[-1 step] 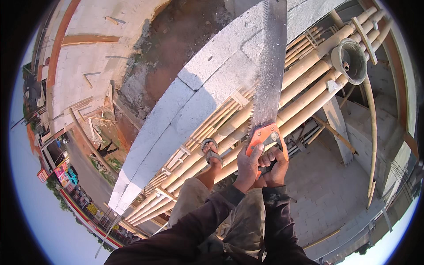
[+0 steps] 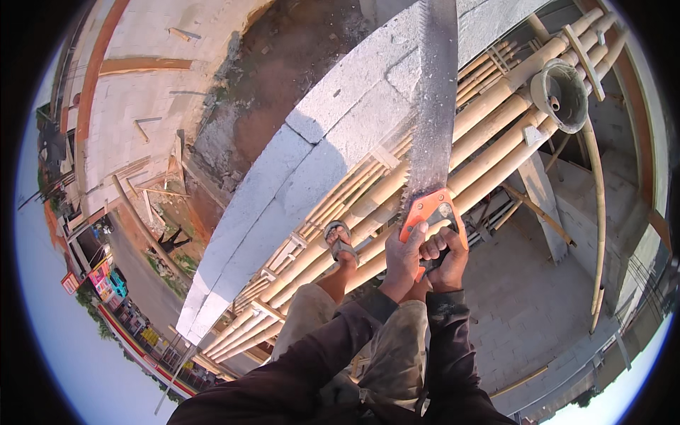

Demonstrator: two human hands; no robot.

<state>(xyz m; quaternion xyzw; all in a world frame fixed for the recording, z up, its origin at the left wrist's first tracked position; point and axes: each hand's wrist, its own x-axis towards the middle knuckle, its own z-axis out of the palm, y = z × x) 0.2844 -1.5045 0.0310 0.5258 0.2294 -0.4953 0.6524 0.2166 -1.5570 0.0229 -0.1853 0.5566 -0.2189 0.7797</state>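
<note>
Both of my hands are closed on the orange handle [image 2: 425, 207] of a hand saw, the left hand [image 2: 404, 258] at its side with the thumb raised, the right hand [image 2: 448, 258] wrapped round the grip. The long toothed blade [image 2: 435, 92] points away from me across a row of pale grey blocks [image 2: 297, 184], teeth on the left side; whether it touches them is hard to tell. My sandalled left foot [image 2: 340, 241] is on bamboo poles [image 2: 474, 170] lashed alongside the blocks.
A grey bucket [image 2: 559, 98] sits on the bamboo at the upper right, near a hanging pole [image 2: 595, 198]. A grey block floor [image 2: 524, 304] lies below on the right. Down to the left are a dirt pit [image 2: 276, 78] and a road [image 2: 149, 269] with stalls.
My hands and the saw handle have shifted very slightly upward and to the right. The bamboo and blocks look the same.
</note>
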